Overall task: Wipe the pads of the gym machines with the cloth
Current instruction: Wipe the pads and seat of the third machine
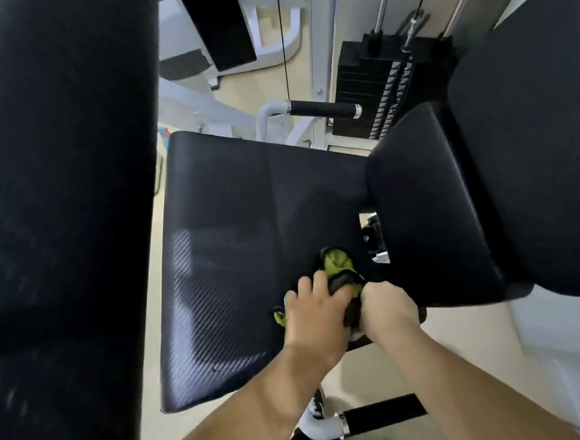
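Fingers (303,285) on my left hand (317,317) lie fairly straight, pressing the cloth (336,264) down, while my right hand (389,305) is curled tight round its bunched end. The cloth sits on the seat pad (247,222), near its right edge beside the back pad (435,209). To wipe well I would spread the bunch, keep even pressure and run overlapping strokes to the far edge. The seat pad looks like black vinyl with a woven texture, faintly glossy, with rounded corners. The cloth looks soft, lime green and black.
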A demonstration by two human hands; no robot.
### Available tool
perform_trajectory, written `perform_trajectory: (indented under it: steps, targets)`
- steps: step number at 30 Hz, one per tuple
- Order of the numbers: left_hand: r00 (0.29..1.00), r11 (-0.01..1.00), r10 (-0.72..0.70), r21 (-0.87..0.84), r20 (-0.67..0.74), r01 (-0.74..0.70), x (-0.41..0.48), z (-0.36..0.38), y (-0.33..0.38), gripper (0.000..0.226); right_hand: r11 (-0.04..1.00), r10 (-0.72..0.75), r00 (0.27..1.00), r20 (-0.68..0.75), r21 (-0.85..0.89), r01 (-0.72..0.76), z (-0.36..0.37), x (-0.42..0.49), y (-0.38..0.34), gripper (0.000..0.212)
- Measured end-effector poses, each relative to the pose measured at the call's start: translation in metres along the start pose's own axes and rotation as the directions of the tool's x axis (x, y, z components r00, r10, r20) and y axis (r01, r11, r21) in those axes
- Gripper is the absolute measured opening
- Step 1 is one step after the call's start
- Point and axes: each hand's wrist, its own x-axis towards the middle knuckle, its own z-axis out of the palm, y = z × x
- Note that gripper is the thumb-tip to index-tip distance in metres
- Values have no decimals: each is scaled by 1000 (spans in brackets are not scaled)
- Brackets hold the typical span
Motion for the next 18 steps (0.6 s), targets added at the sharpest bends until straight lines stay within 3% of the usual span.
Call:
perform_trajectory:
  steps: [6, 10, 12, 14, 16, 17, 18]
  targets:
    - [998, 999, 40, 33, -58, -38, -2, -13, -26, 47, 999, -32, 998, 59, -26, 33, -10, 5, -1, 42]
    - [961, 974, -205, 57, -186, 219, -20, -44, -75, 60, 995, -102, 988, 115, 5, 102, -19, 10, 8, 51]
    - [856, 891, -432, 15, -284, 454, -33, -55, -99, 65, 985, -159, 981, 109, 90, 149, -33, 20, 10, 51]
    - [667, 741, -656, -134, -353, 658, -42, -58, -99, 65, 971, -204, 979, 20, 129, 200, -45, 33, 12, 57]
    - [498, 595, -800, -325, -335, 735, -38, -53, -76, 66, 967, -245, 969, -14, 66, 246, -47, 45, 7, 99]
    - [465, 555, -830, -384, -306, 738, -33, -46, -58, 66, 965, -260, 965, 0, 16, 260, -45, 49, 3, 118]
    - [479, 547, -837, -396, -264, 737, -27, -38, -39, 66, 962, -268, 963, 5, -43, 268, -42, 52, 1, 127]
